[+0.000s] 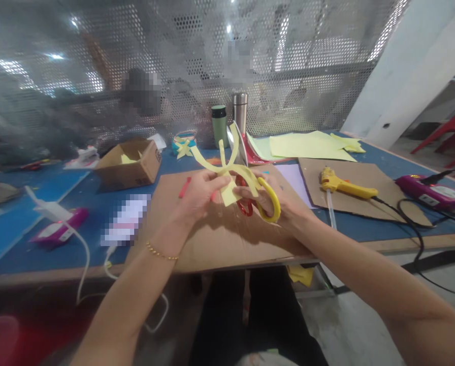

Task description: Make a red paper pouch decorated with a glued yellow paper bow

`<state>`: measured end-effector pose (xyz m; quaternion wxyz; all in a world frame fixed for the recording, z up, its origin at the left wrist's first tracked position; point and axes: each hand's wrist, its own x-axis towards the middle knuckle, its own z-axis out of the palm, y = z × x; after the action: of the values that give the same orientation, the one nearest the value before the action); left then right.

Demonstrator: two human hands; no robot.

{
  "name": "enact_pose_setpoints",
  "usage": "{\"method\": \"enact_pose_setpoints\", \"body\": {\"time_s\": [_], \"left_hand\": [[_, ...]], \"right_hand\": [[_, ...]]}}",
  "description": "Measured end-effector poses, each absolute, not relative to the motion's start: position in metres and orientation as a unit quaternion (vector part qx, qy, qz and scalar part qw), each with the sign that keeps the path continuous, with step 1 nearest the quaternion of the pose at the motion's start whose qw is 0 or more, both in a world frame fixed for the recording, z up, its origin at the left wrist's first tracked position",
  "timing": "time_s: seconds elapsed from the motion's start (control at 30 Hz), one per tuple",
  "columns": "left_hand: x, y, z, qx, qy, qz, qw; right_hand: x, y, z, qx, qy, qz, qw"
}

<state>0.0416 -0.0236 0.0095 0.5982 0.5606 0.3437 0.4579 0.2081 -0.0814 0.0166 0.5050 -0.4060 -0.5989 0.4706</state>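
Note:
My left hand (201, 195) pinches a pale yellow cut piece (229, 192) with several curved strips fanning out from its middle, held up over the cardboard. Hooked on my right hand (286, 207) is a pair of scissors (272, 199) with one yellow and one red handle loop. Their blades point up and away behind the yellow strips, so I cannot tell how far they are spread. Fingers of the right hand also touch the yellow piece. Close to my left fingers, a small red strip (185, 187) lies on the cardboard sheet (166, 223).
A cardboard box (130, 170) with yellow scraps stands left. Behind are a green tumbler (219, 124), a steel flask (240, 112) and yellow sheets (311, 145). On the right, a yellow glue gun (345, 187) lies on cardboard, its cord trailing near a purple device (433, 192).

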Motion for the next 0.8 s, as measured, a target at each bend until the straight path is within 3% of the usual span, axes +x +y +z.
{"method": "enact_pose_setpoints", "body": {"time_s": [0.57, 0.8], "left_hand": [[0.034, -0.028, 0.021, 0.587, 0.305, 0.387, 0.642], [0.028, -0.016, 0.021, 0.532, 0.332, 0.498, 0.599]], "right_hand": [[0.216, -0.075, 0.012, -0.357, -0.594, 0.497, 0.522], [0.215, -0.07, 0.005, -0.394, -0.575, 0.47, 0.541]]}}
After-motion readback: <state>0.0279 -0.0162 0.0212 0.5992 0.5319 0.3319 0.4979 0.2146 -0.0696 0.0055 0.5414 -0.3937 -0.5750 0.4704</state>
